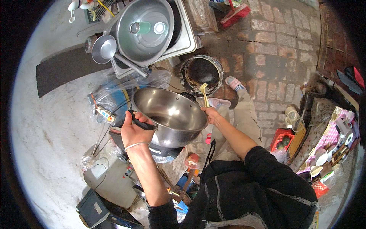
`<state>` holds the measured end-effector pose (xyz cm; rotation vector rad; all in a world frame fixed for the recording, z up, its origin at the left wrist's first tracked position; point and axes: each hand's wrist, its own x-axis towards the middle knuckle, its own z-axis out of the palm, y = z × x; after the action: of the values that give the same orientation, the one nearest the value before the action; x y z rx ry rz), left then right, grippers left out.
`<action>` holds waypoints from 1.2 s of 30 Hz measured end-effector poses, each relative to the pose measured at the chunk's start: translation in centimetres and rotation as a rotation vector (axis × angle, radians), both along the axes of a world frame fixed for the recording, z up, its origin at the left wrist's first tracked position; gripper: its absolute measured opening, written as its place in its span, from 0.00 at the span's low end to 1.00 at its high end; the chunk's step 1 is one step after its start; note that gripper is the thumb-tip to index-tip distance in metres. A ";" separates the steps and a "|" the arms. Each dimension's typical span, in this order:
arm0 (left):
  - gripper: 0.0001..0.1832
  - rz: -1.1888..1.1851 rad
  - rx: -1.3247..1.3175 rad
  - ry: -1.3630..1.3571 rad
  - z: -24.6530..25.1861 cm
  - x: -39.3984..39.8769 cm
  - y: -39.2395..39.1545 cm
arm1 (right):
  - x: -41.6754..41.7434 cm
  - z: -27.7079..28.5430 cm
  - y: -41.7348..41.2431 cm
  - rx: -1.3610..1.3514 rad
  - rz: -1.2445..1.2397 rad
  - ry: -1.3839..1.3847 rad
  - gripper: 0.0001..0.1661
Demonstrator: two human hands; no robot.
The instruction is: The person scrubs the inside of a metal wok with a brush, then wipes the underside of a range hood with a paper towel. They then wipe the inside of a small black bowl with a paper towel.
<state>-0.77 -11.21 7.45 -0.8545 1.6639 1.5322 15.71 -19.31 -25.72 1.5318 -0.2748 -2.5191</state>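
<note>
A deep stainless steel pot [174, 114] with black side handles is tilted in front of me. My left hand [137, 128] grips its near-left handle. My right hand [211, 115] holds a yellowish long-handled brush [204, 90], bristle end pointing away, close beside the pot's right rim. Beyond the brush, a round bucket [220, 67] with a dark, stained inside stands on the brick floor. Below the pot is a black appliance [164, 151], partly hidden by it; whether they touch I cannot tell.
At upper left, a large metal basin [121, 37] holds a greenish jar [144, 27] and a round lid, with a metal ladle [104, 49] beside it. A power strip [105, 114] and cables lie left of the pot. A red broom [236, 15] rests on the floor; crockery stands at right.
</note>
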 end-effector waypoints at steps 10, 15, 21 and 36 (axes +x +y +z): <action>0.14 0.031 0.057 0.029 1.5 1.7 0.1 | -0.4 1.7 1.1 -0.086 -0.028 -0.026 0.08; 0.15 0.015 0.051 0.056 1.9 2.1 0.3 | 0.1 0.7 0.8 -0.039 -0.005 0.076 0.09; 0.18 -0.012 0.046 0.066 2.2 2.8 0.2 | -0.4 0.6 0.3 -0.062 -0.050 0.024 0.11; 0.16 0.034 0.087 0.045 2.6 3.3 -0.7 | 0.2 0.6 0.2 -0.002 0.017 0.039 0.10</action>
<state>2.56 -11.91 10.01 -0.8122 1.6096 1.6458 15.86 -19.06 -25.13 1.4756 -0.2581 -2.5319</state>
